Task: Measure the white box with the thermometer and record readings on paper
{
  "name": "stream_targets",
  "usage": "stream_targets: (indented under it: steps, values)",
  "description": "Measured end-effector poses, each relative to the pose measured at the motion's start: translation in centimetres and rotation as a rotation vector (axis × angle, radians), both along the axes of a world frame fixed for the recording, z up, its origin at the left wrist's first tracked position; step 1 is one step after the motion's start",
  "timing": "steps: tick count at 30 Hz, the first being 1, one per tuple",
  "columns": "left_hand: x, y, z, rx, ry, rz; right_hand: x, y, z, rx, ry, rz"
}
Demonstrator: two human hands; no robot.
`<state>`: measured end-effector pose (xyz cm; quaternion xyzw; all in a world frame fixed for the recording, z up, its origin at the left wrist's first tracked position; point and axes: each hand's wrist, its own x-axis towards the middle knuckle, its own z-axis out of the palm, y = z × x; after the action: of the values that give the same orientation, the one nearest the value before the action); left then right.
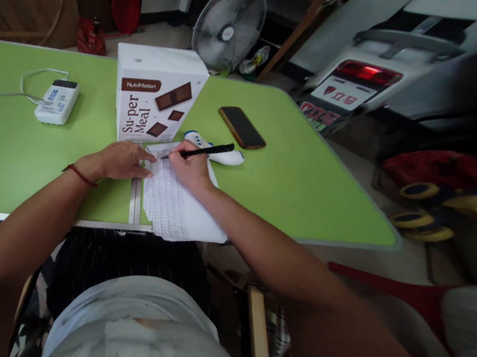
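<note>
A sheet of paper (169,204) covered with lines of handwriting on its left part lies on the green table near the front edge. My right hand (193,169) is closed around a black pen (209,150), its tip down on the upper part of the sheet. Fingers stretched out, my left hand (124,162) rests on the paper's left edge and the table. Right behind the paper stands a white box (159,95) with chocolate pictures. A white and blue handheld device (228,157) lies partly hidden behind the pen and my right hand.
The green table (300,175) has a metal seam running under the paper's left side. A phone (242,127) lies to the right of the box, a white corded unit (57,102) to the left. Beyond the table stand a fan (229,28) and a scooter (361,77).
</note>
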<state>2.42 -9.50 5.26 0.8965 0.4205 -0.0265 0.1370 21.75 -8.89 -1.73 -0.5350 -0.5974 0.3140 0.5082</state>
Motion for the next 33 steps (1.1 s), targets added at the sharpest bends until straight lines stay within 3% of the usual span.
stream_targets:
  steps: [13, 33]
  values:
    - [-0.74, 0.66, -0.78, 0.045, -0.125, -0.088, -0.1, -0.37, 0.48, -0.005, 0.031, 0.025]
    - [-0.54, 0.4, -0.58, 0.026, -0.14, -0.06, -0.19, -0.42, 0.66, 0.008, -0.021, 0.067]
